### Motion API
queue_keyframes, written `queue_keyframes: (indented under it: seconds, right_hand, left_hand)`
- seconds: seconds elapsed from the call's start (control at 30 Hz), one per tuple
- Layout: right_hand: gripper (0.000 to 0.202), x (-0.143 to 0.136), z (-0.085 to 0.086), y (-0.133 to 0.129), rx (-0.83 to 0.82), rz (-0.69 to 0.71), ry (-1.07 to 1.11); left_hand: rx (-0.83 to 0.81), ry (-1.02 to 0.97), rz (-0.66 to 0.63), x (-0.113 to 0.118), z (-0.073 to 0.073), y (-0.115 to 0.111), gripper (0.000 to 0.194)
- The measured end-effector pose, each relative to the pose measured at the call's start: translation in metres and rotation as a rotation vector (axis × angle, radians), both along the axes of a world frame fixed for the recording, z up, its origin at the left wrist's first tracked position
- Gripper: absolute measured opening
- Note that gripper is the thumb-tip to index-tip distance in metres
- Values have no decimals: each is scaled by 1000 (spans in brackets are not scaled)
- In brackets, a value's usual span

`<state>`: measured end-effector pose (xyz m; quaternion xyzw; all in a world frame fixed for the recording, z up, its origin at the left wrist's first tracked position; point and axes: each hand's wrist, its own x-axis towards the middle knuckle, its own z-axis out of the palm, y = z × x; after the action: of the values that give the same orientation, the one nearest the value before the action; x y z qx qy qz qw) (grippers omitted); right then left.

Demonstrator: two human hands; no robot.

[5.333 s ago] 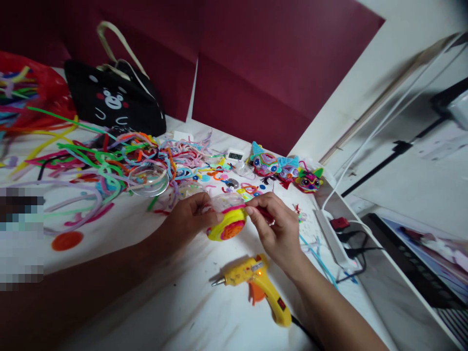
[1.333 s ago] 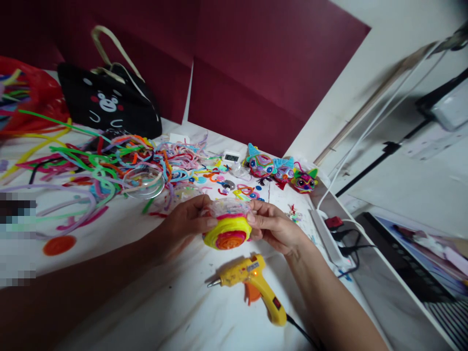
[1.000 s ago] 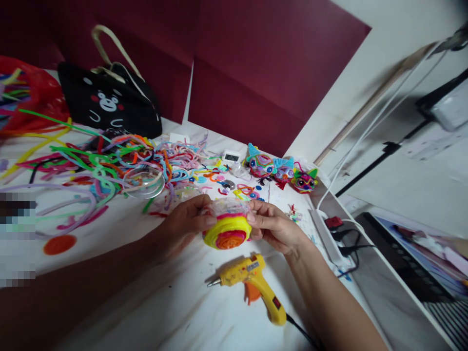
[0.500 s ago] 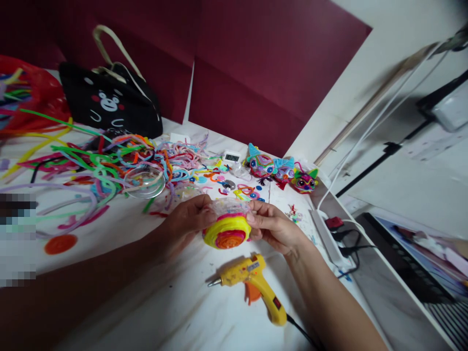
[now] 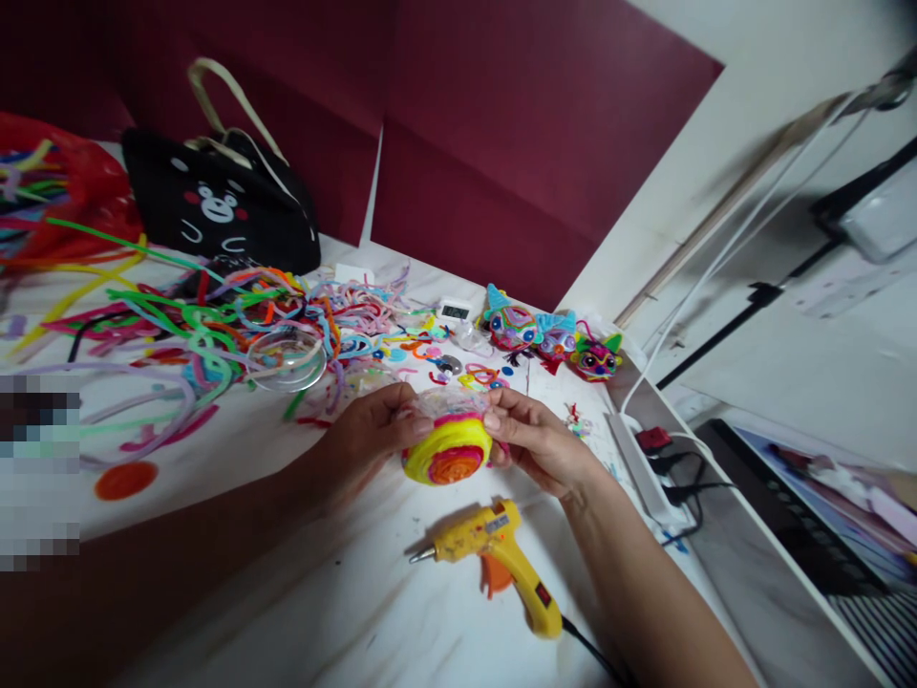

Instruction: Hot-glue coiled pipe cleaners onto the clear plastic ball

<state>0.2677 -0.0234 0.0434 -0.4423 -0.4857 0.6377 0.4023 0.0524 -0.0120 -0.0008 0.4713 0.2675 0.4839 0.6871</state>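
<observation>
Between both hands, above the white table, is a round pipe-cleaner craft piece (image 5: 448,449), coiled in orange, red, yellow and pink around a clear plastic upper part. My left hand (image 5: 379,425) grips its left edge, thumb on the front. On the opposite edge, my right hand (image 5: 526,435) pinches it with thumb and fingers. Below them a yellow hot glue gun (image 5: 494,554) lies on its side, nozzle to the left and cord running off to the lower right. An orange disc (image 5: 126,481) rests at the left.
Loose pipe cleaners (image 5: 207,325) cover the back left around a clear round dish (image 5: 287,360). Behind stand a black bag (image 5: 222,205) and a red plastic bag (image 5: 93,191). Several finished animal-face crafts (image 5: 551,334) sit back right. A power strip (image 5: 649,473) lines the right edge.
The coiled piece has tilted slightly between my hands, its left side a little higher. Both hands keep their hold, and the glue gun stays put.
</observation>
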Motion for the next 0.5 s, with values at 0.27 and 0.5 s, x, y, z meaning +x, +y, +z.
queue_keyframes:
  seconds: [0.27,0.5]
  right_hand:
    - [56,1,3,3,108,-73,-116]
    - [54,-1,11,5,180,-117,-216]
  left_hand:
    - [-16,45,56,3,3,2,42]
    - [29,121,91,3,-1,4,37]
